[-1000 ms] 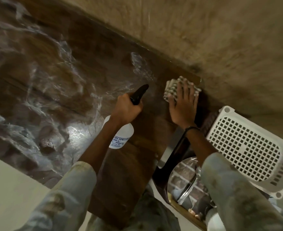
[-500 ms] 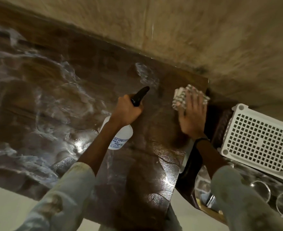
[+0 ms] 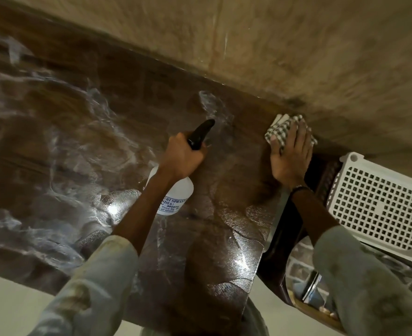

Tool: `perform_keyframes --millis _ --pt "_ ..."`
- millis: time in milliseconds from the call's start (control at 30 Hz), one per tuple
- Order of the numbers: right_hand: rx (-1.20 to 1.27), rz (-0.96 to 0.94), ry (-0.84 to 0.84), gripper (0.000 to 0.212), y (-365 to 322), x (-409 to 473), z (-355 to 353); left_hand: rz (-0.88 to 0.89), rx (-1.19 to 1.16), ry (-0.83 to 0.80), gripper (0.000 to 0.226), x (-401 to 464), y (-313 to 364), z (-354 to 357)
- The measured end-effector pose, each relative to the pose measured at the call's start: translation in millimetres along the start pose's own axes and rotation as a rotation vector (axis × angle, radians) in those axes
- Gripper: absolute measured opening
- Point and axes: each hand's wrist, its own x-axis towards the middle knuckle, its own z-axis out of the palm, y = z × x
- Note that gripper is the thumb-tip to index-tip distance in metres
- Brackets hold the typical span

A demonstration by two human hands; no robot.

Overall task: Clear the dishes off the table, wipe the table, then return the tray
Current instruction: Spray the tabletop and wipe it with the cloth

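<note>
While the checked cloth (image 3: 286, 130) sits folded at the far right corner of the tabletop (image 3: 83, 146), tight against the wall (image 3: 297, 49), the right hand (image 3: 289, 157) lies flat on top of it, fingers (image 3: 302, 134) straight and spread, pressing it onto the wood; cloth edges stick out past the fingertips toward the wall and on the thumb side. Left hand (image 3: 182, 157) is curled round the neck of a white spray bottle (image 3: 173, 192), black nozzle (image 3: 200, 133) pointing away toward the wall, bottle body hanging below the wrist over the tabletop, blue print on the label only partly readable. Bottle and cloth are near each other, not touching. Tabletop is dark brown wood under a clear plastic cover, wrinkled, with glare patches and wet-looking streaks across the left and middle. Dark band (image 3: 299, 189) on the right wrist. Both forearms come out of pale sleeves (image 3: 98, 282). Off the right edge of the tabletop: a white perforated plastic basket (image 3: 379, 204), lying tilted, just beside the right forearm. Below that, at lower right, a dark rim with something shiny and metallic inside, too blurred and cropped to identify. Pale floor (image 3: 8, 301) shows at lower left.
</note>
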Motion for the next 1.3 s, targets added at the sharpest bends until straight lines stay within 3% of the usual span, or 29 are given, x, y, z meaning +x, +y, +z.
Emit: perform_keyframes --millis 133,367,500,667,833,1033,1300 --pt "-0.002 0.171 -0.022 0.066 -38 17 4 -0.001 -0.002 0.009 0.023 1 3 -1" --pt "-0.015 -0.192 -0.162 0.062 -109 30 15 0.007 0.025 0.032 0.014 2 3 -3" --pt "-0.043 -0.412 -0.123 0.059 -71 12 11 -0.006 0.014 0.014 0.012 1 3 -6" --pt "-0.013 -0.223 -0.058 0.061 -49 -2 14 -0.013 0.064 -0.028 0.018 2 2 -5" --pt "-0.007 -0.231 -0.081 0.062 -49 -2 14 -0.038 0.108 -0.027 0.029 7 3 -3" --pt "-0.021 -0.213 -0.086 0.063 -54 -2 12 -0.031 0.121 -0.033 0.023 9 6 -8" --pt "0.004 -0.208 -0.155 0.063 -125 30 24 -0.057 0.123 0.045 0.019 15 -5 -31"
